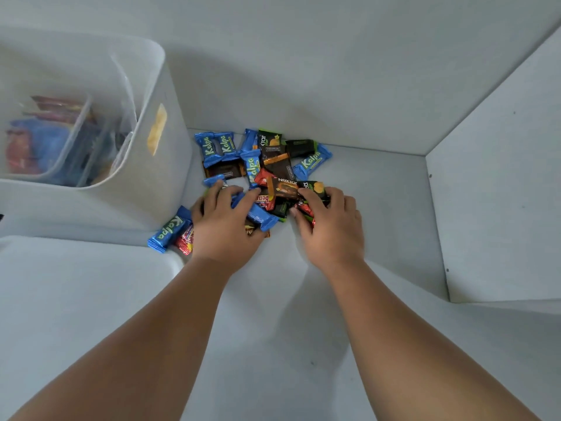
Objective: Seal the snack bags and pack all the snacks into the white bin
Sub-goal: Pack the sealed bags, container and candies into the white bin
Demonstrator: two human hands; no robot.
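A heap of small wrapped snacks (pixel 267 174) lies on the white surface: blue Kalpa packs, black Nextar packs, red packs. My left hand (pixel 224 226) lies over the heap's near left side, its fingers curled round a blue pack (pixel 258 215). At the near right side my right hand (pixel 331 226) grips red and black packs (pixel 306 208). One blue Kalpa pack (pixel 170 230) and a red pack (pixel 185 241) lie apart at the left. The white bin (pixel 158 86) stands to the left with clear snack bags (pixel 45 141) inside.
A white wall panel (pixel 501 192) rises at the right, close to the heap. A back wall (pixel 334 71) runs behind the snacks. A yellow sticker (pixel 157 129) marks the bin's side. The bin's wall touches the heap's left edge.
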